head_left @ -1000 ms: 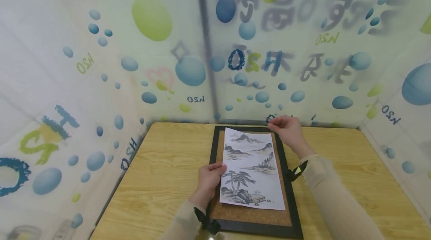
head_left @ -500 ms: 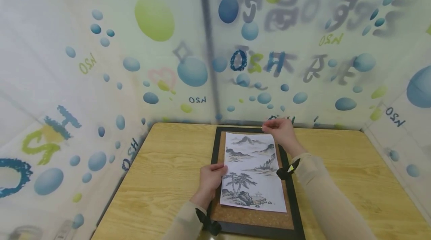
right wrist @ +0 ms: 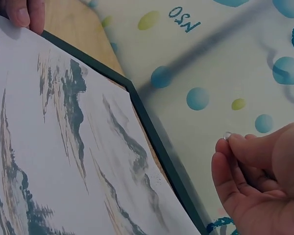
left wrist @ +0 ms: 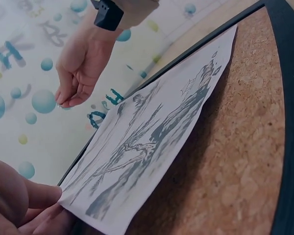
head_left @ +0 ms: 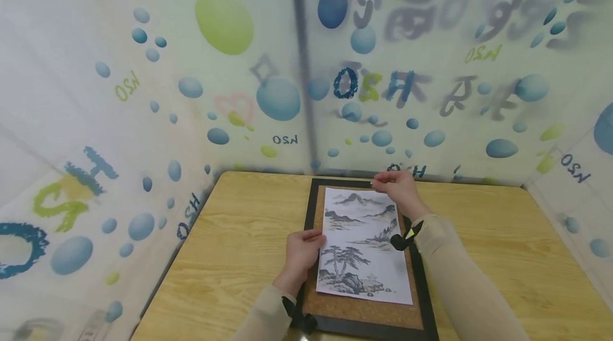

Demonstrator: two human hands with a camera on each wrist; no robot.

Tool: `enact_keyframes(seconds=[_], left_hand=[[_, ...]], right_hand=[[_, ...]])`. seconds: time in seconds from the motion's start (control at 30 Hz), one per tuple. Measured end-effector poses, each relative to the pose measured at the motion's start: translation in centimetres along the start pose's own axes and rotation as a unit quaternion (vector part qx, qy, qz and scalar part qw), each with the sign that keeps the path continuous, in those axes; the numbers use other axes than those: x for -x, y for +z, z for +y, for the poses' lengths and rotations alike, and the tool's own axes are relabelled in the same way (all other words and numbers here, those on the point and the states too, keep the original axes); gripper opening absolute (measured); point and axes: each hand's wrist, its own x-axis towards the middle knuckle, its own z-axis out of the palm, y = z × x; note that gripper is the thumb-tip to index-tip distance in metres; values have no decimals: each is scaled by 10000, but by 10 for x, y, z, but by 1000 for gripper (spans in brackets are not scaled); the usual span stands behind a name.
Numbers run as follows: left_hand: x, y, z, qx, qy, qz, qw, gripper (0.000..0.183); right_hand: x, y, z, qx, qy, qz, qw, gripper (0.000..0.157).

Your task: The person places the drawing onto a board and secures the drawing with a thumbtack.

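A sheet of paper (head_left: 359,224) printed with an ink landscape lies over a cork board (head_left: 354,304) in a black frame. My left hand (head_left: 303,256) pinches the sheet's left edge between thumb and fingers. In the left wrist view the paper's (left wrist: 152,142) lower side stands off the cork, casting a shadow. My right hand (head_left: 399,189) is raised at the board's far edge, above the sheet's top. Between its thumb and forefinger it pinches a small clear piece (right wrist: 228,135), rounded like a pushpin's head; the rest is hidden by the fingers.
The board lies on a wooden table (head_left: 239,234). Behind the table hangs a pale curtain (head_left: 230,75) printed with bubbles and letters, and it closes in both sides too. Black wrist cameras are strapped over both sleeves (head_left: 460,272).
My right hand has moved left, from the board's far right corner to above the sheet's top edge. The sheet's top left corner has come down toward the board. The left hand keeps its hold.
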Motion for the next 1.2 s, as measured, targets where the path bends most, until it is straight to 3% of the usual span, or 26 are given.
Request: enact_keyframes(seconds=[0.4,0.77,0.97,1.2], left_hand=[[-1,0,0,58,-123,-14,9999,22],[-2,0,-3,22,-53,-5,10000,23],[-2,-1,-3,-32,-12,-75,10000,22],[1,-3,-2,-54,72,-91,9999,23]], right_hand=[[-11,6,11,-413,610,74,9973,28],[-17,16,20,-1090,1102,444,9869,30],[-18,20,23,-1131,1417,532,9820,32],[-21,24,28,-1295,1471,602,9788,31]])
